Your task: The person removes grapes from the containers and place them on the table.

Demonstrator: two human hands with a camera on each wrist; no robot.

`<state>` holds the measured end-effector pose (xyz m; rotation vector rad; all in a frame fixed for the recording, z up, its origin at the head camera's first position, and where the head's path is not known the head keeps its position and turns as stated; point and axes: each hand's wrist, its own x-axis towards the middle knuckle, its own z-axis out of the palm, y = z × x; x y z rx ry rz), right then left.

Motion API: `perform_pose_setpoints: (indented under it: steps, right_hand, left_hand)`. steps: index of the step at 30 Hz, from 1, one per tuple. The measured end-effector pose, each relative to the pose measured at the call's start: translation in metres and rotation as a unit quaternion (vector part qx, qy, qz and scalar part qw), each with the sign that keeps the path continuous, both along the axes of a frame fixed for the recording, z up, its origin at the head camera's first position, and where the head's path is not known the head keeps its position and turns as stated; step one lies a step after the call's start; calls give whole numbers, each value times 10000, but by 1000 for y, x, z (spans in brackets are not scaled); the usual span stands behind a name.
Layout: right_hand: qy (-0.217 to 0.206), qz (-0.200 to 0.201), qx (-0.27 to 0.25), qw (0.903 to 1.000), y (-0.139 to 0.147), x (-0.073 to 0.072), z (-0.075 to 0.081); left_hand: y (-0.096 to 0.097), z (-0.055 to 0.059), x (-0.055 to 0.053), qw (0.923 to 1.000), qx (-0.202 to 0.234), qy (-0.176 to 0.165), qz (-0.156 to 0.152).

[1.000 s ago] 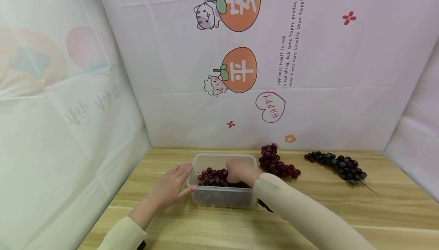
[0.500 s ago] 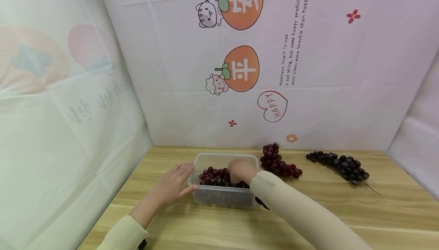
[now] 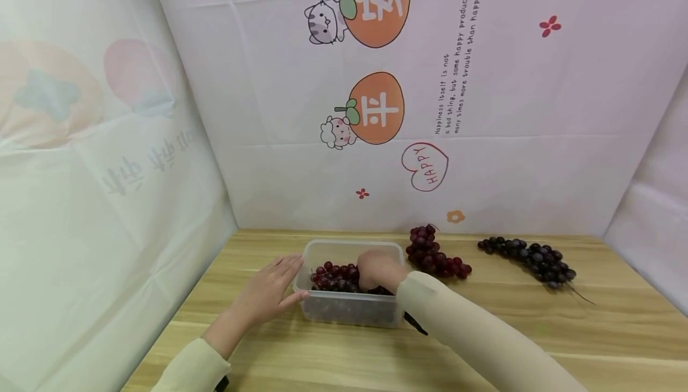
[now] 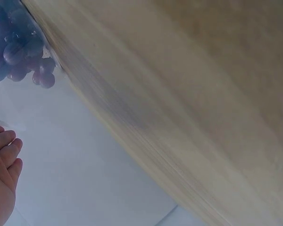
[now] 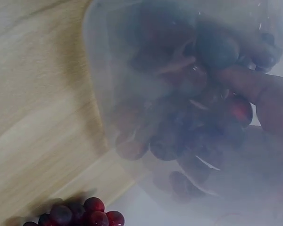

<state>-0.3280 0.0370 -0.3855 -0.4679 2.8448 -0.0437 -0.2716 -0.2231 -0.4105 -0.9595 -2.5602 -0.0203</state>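
A clear plastic box (image 3: 349, 311) stands on the table with red and dark grapes (image 3: 334, 273) inside. My right hand (image 3: 376, 269) reaches down into its right half. Through the cloudy wall in the right wrist view, the fingers (image 5: 247, 84) curl about a bunch of grapes (image 5: 170, 136); the haze blurs their exact hold. My left hand (image 3: 271, 287) rests at the box's left end, fingers straight along the rim and thumb at the near corner. In the left wrist view, part of the left hand (image 4: 2, 174) shows below grapes (image 4: 16, 47) seen through the box.
A bunch of red grapes (image 3: 432, 257) lies just right of the box. Farther right is a long bunch of black grapes (image 3: 529, 260) with a thin stem. The wooden table (image 3: 301, 356) ends at a printed white cloth (image 3: 290, 189) behind; cloth also hangs at both sides.
My right hand has shifted very slightly to the right inside the box. The left hand and the bunches on the table stay where they were.
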Motion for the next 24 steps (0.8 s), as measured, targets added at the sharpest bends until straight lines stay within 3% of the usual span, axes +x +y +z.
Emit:
perform_pose_setpoints:
  steps: [8, 24]
  right_hand:
    - [388, 287, -201, 9986, 5, 6, 2]
    - [1296, 665, -438, 9884, 11, 4, 7]
  left_hand:
    - [1, 0, 1, 10000, 31, 16, 2]
    - [0, -2, 1, 9999, 88, 49, -13]
